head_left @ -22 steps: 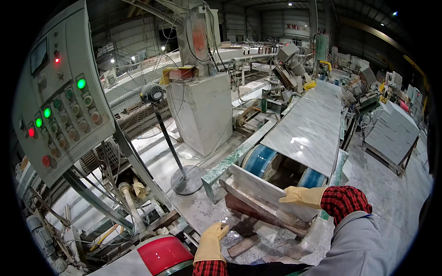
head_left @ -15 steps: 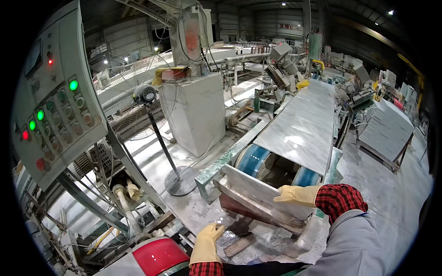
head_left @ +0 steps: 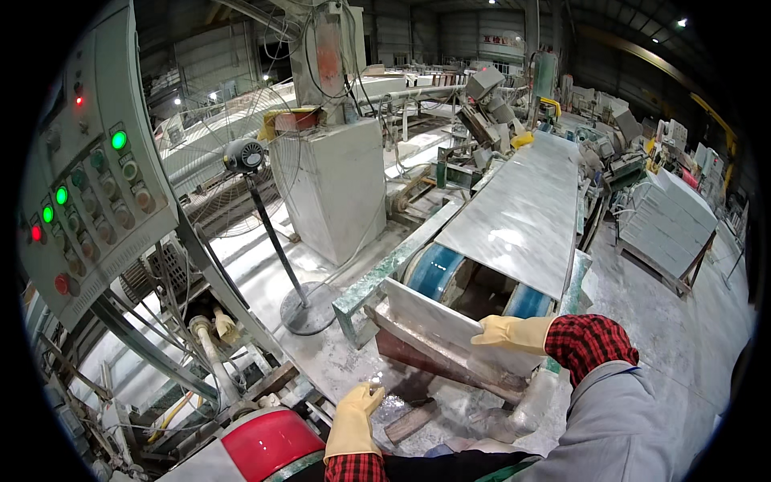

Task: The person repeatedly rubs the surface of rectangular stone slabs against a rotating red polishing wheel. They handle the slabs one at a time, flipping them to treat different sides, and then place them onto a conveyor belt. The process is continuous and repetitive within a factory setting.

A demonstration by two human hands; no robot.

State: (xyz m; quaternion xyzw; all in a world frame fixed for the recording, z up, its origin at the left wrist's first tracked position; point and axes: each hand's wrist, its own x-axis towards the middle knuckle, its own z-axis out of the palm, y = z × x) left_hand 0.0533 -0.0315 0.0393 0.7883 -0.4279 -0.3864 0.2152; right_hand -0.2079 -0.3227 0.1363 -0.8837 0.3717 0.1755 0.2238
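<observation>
My right hand [head_left: 507, 332], in a cream rubber glove with a red-and-black checked cuff, is closed over the upper edge of a grey-white stone slab [head_left: 430, 312]. That narrow slab stands on its long edge, leaning in a wet trough-like support [head_left: 450, 363] at the near end of the conveyor. Beyond it, a large pale stone slab [head_left: 518, 197] lies flat above a blue belt [head_left: 434, 269]. Lower down, my left hand [head_left: 353, 414], gloved the same way, has its fingers curled in and nothing visible in them. A red belt roller [head_left: 271, 440] lies just left of it.
A control panel [head_left: 96, 193] with lit buttons rises at the left. A pedestal fan [head_left: 244, 157] stands before a pale block-shaped base [head_left: 333, 193]. Stacked slabs [head_left: 666, 229] rest on a stand at the right. A wooden piece [head_left: 411, 422] lies on the wet floor.
The whole view has shifted slightly, so things sit a little further left and higher. My right hand keeps its grip on the narrow slab; the left hand stays curled.
</observation>
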